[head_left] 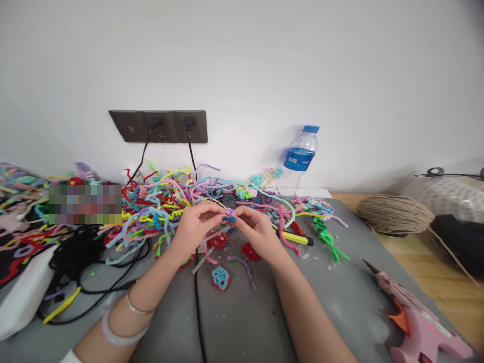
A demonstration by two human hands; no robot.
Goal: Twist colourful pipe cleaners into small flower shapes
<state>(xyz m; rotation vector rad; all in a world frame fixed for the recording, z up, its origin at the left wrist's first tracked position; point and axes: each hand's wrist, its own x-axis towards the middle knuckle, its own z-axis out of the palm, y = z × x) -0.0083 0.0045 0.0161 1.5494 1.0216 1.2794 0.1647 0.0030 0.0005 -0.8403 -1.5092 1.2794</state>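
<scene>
Pipe cleaners (pixel 166 201) look fuzzy, the bottle (pixel 300 159) glossy plastic.

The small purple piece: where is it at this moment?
The small purple piece is just left of centre in the head view, pinched between the left hand and the right hand, with the light-blue flower lower in the picture.

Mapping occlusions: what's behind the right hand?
Past the right hand show a red fuzzy piece and a yellow tool with a black end. Anything directly behind the hand is covered.
</scene>
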